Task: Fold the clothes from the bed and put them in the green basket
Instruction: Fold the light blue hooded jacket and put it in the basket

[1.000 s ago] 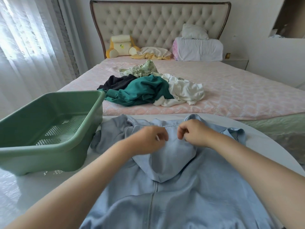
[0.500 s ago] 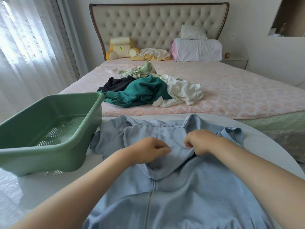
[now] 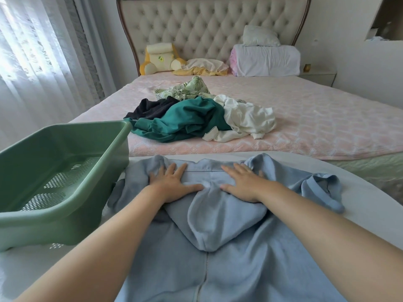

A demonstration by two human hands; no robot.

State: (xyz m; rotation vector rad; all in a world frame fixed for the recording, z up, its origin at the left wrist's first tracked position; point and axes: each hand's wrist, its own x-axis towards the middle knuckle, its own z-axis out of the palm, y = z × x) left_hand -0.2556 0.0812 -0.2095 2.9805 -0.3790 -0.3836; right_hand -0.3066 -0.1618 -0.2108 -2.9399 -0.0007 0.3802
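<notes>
— What were the hands doing?

— Both lay flat, palms down, fingers straight and spread, grasping nothing. The left hand [image 3: 172, 184] pressed the cloth just left of the hood's base and the right hand [image 3: 242, 184] just right of it, both on the light blue hooded jacket [image 3: 250, 264].

— And where was the jacket?

— Spread zip side up on the white table [image 3: 370, 192], between the person and the bed [image 3: 322, 118]. Its neck lay at the far side, toward the bed, and its lower part ran off the bottom of the view toward the person. So the long axis went from near to far, with the zip [image 3: 204, 273] along it. The hood [image 3: 218, 219] was turned down over the chest, its tip pointing back at the person.

— Which step, would you say?

— Smoothing before the first fold, I'd judge. Neither sleeve had been folded in. The right sleeve [image 3: 322, 188] lay bunched out to the side. The left sleeve [image 3: 136, 177] was crumpled just beside the green basket [image 3: 122, 149], which stood on the table left of the jacket.

— And next?

— Probably each hand would have to slide outward, pinch a sleeve and bring it across the front without rumpling the hood. A pile of clothes [image 3: 196, 120] lay unfolded on the bed, so the task looked barely begun.
</notes>
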